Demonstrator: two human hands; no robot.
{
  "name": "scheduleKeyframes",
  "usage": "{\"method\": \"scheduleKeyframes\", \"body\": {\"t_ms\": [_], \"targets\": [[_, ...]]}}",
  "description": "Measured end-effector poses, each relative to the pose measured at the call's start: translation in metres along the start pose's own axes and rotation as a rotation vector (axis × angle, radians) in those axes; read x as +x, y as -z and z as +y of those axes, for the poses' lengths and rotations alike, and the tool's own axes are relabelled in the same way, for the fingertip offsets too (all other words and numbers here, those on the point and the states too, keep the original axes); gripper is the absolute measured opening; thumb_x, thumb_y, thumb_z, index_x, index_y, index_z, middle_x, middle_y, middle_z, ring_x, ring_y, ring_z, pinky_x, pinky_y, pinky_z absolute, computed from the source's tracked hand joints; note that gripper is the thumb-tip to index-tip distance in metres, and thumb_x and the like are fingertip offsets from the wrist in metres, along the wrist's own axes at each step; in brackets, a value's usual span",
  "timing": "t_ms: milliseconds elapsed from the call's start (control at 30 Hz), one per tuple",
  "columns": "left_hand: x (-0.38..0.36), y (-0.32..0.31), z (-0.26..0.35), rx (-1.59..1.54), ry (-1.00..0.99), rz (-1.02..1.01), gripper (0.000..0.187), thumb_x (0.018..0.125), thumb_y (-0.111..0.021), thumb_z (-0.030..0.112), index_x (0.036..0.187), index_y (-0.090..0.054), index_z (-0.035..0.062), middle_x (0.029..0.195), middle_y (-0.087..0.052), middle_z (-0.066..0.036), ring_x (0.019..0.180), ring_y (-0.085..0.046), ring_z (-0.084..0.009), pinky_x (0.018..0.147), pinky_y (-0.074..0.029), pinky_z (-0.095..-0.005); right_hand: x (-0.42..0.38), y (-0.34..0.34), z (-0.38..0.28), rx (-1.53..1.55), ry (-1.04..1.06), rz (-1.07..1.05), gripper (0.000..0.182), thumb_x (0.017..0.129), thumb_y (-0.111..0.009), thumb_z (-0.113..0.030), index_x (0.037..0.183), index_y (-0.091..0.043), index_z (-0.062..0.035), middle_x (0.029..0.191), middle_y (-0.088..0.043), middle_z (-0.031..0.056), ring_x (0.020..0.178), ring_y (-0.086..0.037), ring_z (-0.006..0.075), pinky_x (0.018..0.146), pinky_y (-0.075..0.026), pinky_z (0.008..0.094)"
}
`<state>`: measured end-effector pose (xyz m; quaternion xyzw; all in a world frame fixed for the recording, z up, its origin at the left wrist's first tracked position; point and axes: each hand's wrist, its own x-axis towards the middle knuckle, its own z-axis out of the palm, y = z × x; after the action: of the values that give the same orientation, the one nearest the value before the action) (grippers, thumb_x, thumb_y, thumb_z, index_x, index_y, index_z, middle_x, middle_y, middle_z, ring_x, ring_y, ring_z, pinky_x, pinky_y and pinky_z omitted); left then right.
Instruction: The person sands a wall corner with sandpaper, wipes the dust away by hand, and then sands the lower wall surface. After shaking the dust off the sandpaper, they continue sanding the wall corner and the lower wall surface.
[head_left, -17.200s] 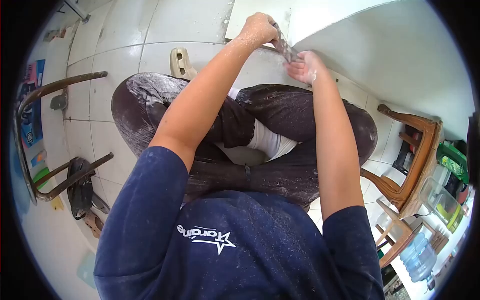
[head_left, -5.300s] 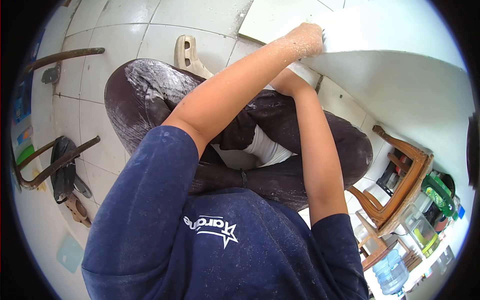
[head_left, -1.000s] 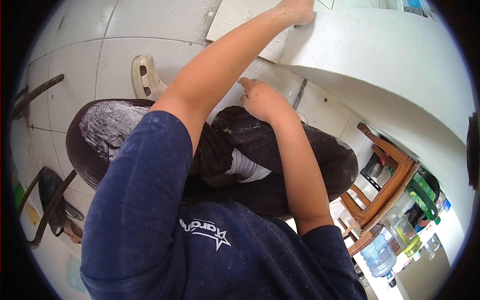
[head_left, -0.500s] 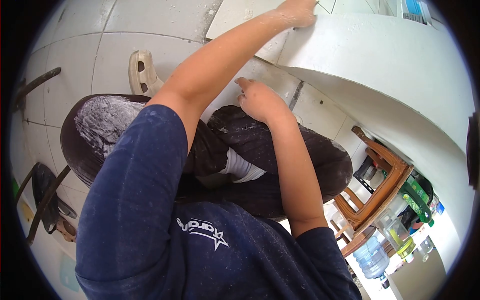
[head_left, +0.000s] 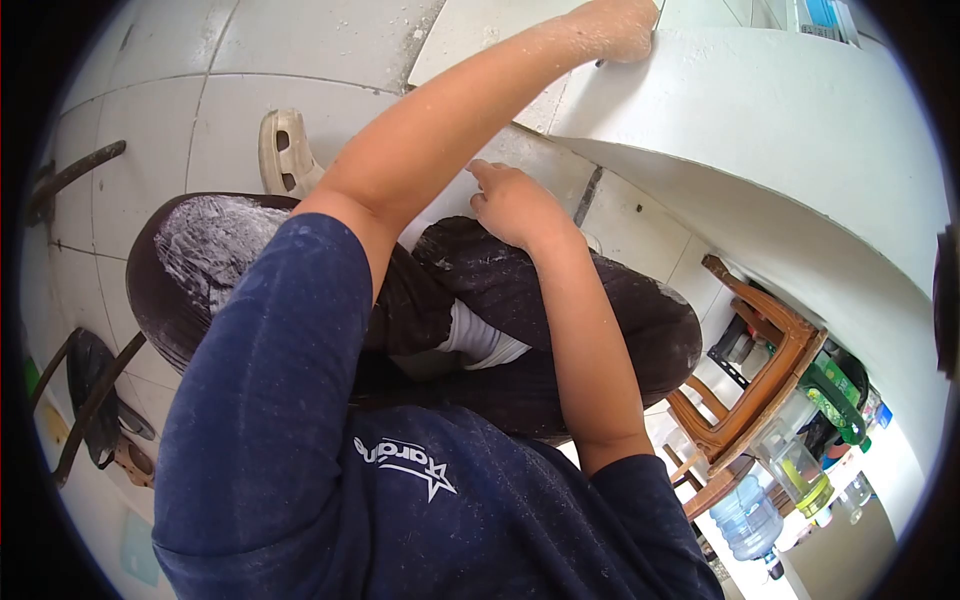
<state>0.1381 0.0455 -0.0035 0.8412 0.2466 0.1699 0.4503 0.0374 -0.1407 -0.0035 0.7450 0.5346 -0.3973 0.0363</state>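
Note:
My left hand [head_left: 618, 32] is stretched up and to the right, against the edge of the white curved surface [head_left: 770, 100]. Its fingers look curled, and a small dark bit shows beneath it; what it holds, if anything, is hidden. White dust speckles this hand and forearm. Over my bent right knee, my right hand [head_left: 518, 205] hovers with the forefinger stretched out and the thumb apart from it. Nothing shows in it. White powder coats my dark trousers [head_left: 215, 245] at the left knee.
Below me lies a grey-white tiled floor [head_left: 270, 125], with a beige clog [head_left: 287, 150] on my foot. At the right stand a brown wooden chair [head_left: 755, 390], a large water bottle [head_left: 748, 515] and a green bottle [head_left: 840, 400]. Dark curved legs [head_left: 95, 410] of furniture stand at left.
My left hand has moved a little right along the white surface, and its wrist has turned. My right hand has barely shifted.

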Motion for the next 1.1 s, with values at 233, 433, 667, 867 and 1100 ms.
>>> {"method": "scheduleKeyframes", "body": {"t_ms": [233, 433, 667, 867, 1100], "targets": [[-0.007, 0.014, -0.019, -0.185, 0.165, -0.210, 0.025, 0.083, -0.055, 0.005, 0.100, -0.063, -0.0117, 0.095, -0.066, -0.032, 0.093, -0.066, -0.0402, 0.079, -0.053, -0.0455, -0.002, 0.006, -0.005, 0.003, -0.037, -0.064, 0.032, 0.086, -0.052, -0.013, 0.115, -0.056, -0.0004, 0.115, -0.062, 0.0239, 0.108, -0.060, 0.0402, 0.093, -0.048, 0.0472], [-0.015, 0.008, -0.002, 0.065, -0.024, -0.002, 0.027, 0.081, -0.056, 0.003, 0.103, -0.067, -0.0069, 0.093, -0.068, -0.027, 0.088, -0.069, -0.0358, 0.079, -0.056, -0.0425, 0.001, -0.001, 0.000, 0.026, 0.006, 0.007, 0.033, 0.086, -0.052, -0.014, 0.116, -0.056, -0.0003, 0.114, -0.062, 0.0244, 0.106, -0.060, 0.0407, 0.092, -0.048, 0.0480], [-0.014, -0.009, -0.027, 0.072, 0.016, -0.078, 0.023, 0.080, -0.055, 0.003, 0.098, -0.065, -0.0077, 0.096, -0.067, -0.028, 0.091, -0.067, -0.0400, 0.081, -0.054, -0.0439, 0.002, -0.003, 0.003, -0.012, 0.008, -0.016, 0.034, 0.086, -0.052, -0.014, 0.117, -0.056, -0.0014, 0.115, -0.062, 0.0238, 0.106, -0.060, 0.0410, 0.092, -0.048, 0.0481], [-0.011, 0.009, -0.021, -0.109, 0.160, -0.166, 0.025, 0.084, -0.049, -0.003, 0.106, -0.062, -0.0070, 0.104, -0.066, -0.027, 0.098, -0.064, -0.0383, 0.082, -0.051, -0.0422, -0.003, 0.008, -0.008, 0.017, -0.024, -0.053, 0.047, 0.084, -0.053, -0.012, 0.130, -0.052, -0.0005, 0.118, -0.061, 0.0268, 0.111, -0.058, 0.0412, 0.097, -0.045, 0.0466], [-0.009, 0.006, -0.026, -0.205, 0.120, -0.143, 0.026, 0.089, -0.049, -0.002, 0.113, -0.061, -0.0058, 0.101, -0.067, -0.023, 0.091, -0.066, -0.0330, 0.077, -0.051, -0.0411, 0.003, -0.002, 0.002, -0.020, -0.035, -0.072, 0.047, 0.085, -0.054, -0.012, 0.131, -0.052, -0.0009, 0.120, -0.061, 0.0258, 0.111, -0.059, 0.0399, 0.098, -0.046, 0.0458]]}}
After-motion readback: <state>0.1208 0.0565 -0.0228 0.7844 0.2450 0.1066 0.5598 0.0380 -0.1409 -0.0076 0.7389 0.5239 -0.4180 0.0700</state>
